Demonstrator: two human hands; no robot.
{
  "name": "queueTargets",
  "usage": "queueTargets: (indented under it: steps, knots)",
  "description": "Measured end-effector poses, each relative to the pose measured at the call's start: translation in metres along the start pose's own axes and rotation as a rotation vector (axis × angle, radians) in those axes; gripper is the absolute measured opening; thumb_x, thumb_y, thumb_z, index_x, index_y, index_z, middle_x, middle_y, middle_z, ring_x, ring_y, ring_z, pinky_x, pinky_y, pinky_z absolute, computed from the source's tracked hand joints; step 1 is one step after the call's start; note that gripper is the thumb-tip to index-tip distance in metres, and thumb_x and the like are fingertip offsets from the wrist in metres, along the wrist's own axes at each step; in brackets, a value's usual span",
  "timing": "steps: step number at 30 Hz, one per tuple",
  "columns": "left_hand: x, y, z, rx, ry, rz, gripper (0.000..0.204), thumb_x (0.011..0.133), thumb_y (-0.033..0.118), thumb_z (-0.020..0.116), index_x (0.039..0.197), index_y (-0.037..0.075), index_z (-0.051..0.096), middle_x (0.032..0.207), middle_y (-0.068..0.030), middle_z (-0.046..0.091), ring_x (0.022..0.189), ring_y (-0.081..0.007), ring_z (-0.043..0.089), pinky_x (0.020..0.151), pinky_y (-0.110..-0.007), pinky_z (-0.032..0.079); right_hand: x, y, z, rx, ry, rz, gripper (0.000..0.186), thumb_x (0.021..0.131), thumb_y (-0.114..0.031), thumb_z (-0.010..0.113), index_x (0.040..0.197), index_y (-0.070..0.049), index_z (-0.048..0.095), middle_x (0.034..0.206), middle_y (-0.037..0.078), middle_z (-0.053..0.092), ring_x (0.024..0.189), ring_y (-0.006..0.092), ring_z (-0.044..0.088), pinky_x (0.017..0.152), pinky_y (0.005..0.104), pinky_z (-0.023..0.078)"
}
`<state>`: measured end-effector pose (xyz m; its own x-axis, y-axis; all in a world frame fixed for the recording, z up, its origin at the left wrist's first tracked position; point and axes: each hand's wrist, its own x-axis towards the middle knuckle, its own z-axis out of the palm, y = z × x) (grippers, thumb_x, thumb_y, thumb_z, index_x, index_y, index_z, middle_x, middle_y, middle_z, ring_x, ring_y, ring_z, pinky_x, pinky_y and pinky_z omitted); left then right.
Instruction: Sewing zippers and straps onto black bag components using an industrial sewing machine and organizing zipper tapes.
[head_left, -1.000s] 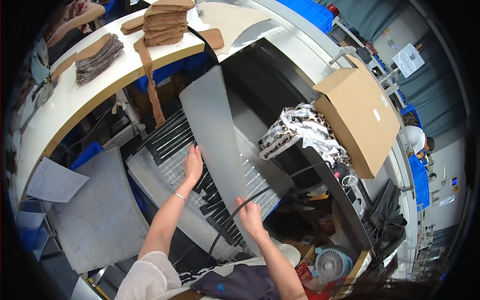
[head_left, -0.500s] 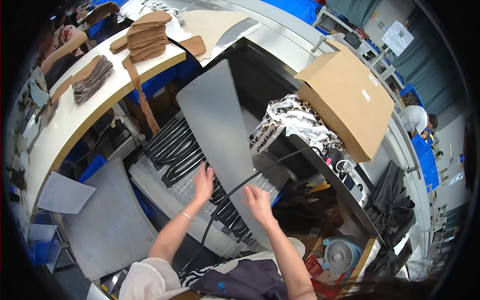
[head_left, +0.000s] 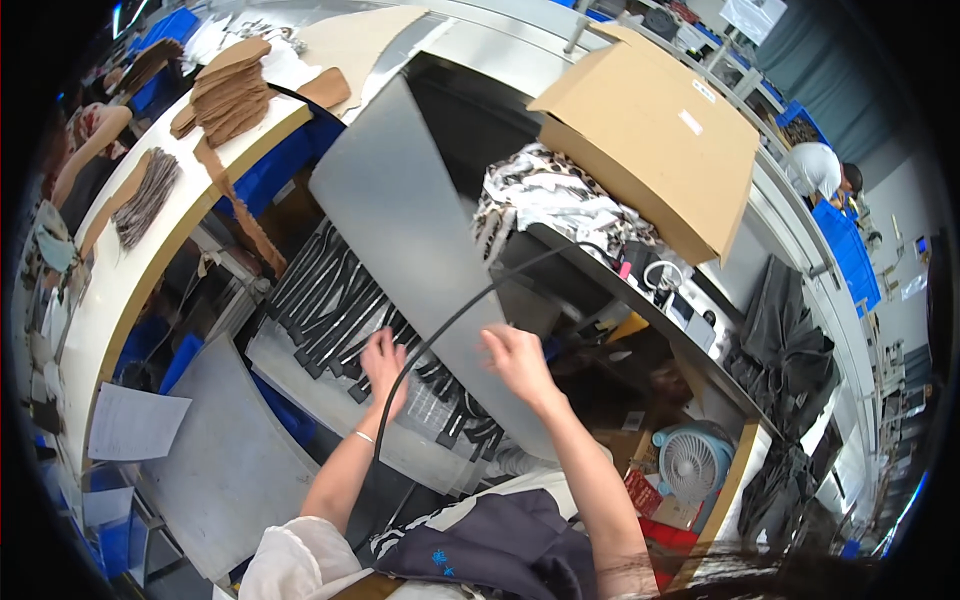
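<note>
Left hand (head_left: 384, 372): forearm raised from the lower edge, band (head_left: 364, 436) at the wrist, fingers pointing away and loosely parted; grip slack, nothing seen in it; placed over the black strips (head_left: 325, 300), contact not certain. Right hand (head_left: 515, 362): arm reaching up and inward, wrist bent, fingers curled toward the left at the near right part of the board; blurred, so whether this grip has hold of the edge cannot be told. Board (head_left: 400, 215): grey, long, slanted from upper left to lower right, covering part of the strips. Strips: in rows on a pale panel (head_left: 400, 455), left of the board. Cable (head_left: 490, 291): black, curving across the board and past the left hand. Worktop (head_left: 115, 275): white, curved, far left, bearing brown pieces (head_left: 230, 95).
</note>
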<state>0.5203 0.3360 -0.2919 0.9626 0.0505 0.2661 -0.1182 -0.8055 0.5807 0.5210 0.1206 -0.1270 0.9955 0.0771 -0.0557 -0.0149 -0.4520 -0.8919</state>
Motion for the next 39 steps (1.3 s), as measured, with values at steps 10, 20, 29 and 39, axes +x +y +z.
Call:
queueTargets:
  steps: [10,20,29,39]
  knots:
    - [-0.027,0.012,-0.006,0.114,-0.361,-0.079,0.032,0.09,0.023,0.047,0.119,0.01,0.051,0.076,-0.0202,0.063,0.07,-0.0404,0.061,0.062,-0.052,0.045,0.007,-0.02,-0.014,-0.174,0.042,-0.116,0.019,0.087,-0.013,0.051,0.086,0.003,0.06,0.076,0.025,0.059,0.072,0.0399,0.059,0.064,0.0431,0.046]
    - [-0.083,0.063,0.05,-1.087,-0.449,-0.721,0.047,0.097,0.035,0.036,0.124,-0.004,0.04,0.096,-0.0122,0.061,0.08,-0.0272,0.059,0.077,-0.039,0.045,0.004,-0.017,0.016,0.025,-0.02,-0.083,0.018,0.085,-0.011,0.052,0.089,0.004,0.061,0.076,0.022,0.061,0.071,0.0329,0.062,0.066,0.0397,0.048]
    - [-0.05,0.04,-0.005,0.085,-0.393,0.094,0.039,0.084,0.011,0.053,0.123,0.007,0.049,0.1,-0.021,0.056,0.091,-0.0328,0.055,0.074,-0.042,0.044,0.007,-0.026,0.0,-0.293,0.019,-0.255,0.017,0.084,-0.012,0.053,0.08,0.003,0.059,0.072,0.027,0.058,0.075,0.0434,0.058,0.065,0.0477,0.048]
    - [-0.132,0.08,0.058,-0.842,-0.628,-0.422,0.047,0.096,0.034,0.036,0.121,-0.006,0.042,0.106,-0.0204,0.054,0.089,-0.034,0.054,0.082,-0.042,0.041,-0.004,-0.03,0.029,-0.076,-0.021,-0.138,0.016,0.081,-0.011,0.057,0.079,0.004,0.06,0.075,0.028,0.058,0.08,0.0434,0.058,0.069,0.0459,0.048]
